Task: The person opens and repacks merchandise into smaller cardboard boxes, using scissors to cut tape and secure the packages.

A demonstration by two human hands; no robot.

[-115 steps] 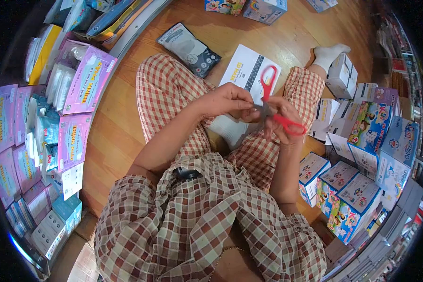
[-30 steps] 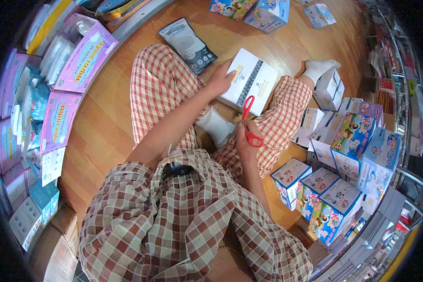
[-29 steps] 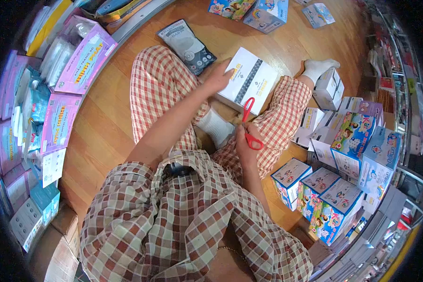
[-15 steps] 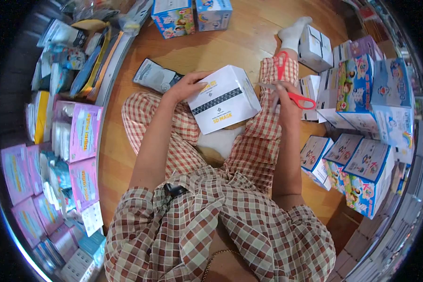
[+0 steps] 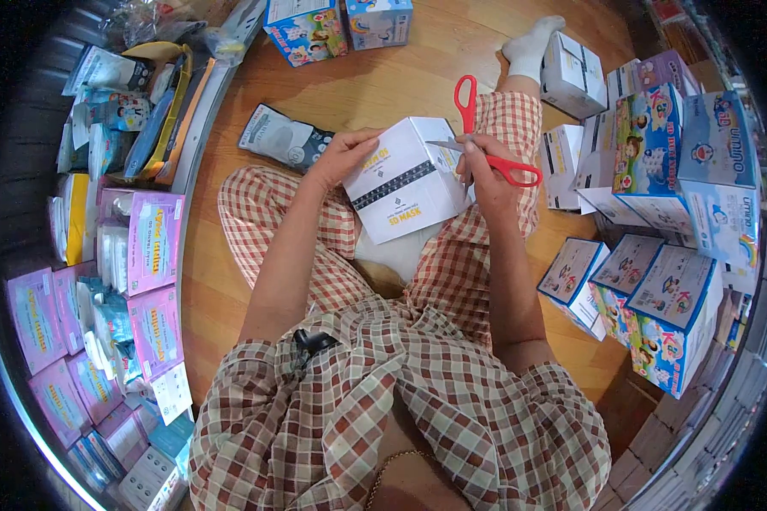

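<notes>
A white 5D Mask box [image 5: 400, 183] with a black printed strip rests over my lap, tilted. My left hand [image 5: 345, 160] grips its left edge, thumb on the top face. In my right hand [image 5: 484, 166] are red-handled scissors [image 5: 513, 168], held around the pivot, with the blades spread and one blade over the box's upper right part. The right fingers are wrapped round the scissors beside the box's right edge. A grey and black packet [image 5: 283, 138] lies on the floor by my left knee.
Blue mask boxes [image 5: 307, 32] stand at the top. On the right are white boxes [image 5: 573, 75] and stacked colourful boxes [image 5: 648, 157]. A shelf edge [image 5: 198, 128] runs along the left, with pink boxes [image 5: 155, 243] and packets. My white-socked foot [image 5: 530, 44] is at the upper right.
My right hand has moved left with the scissors, bringing a blade over the box. My left hand still holds the box, which has barely moved.
</notes>
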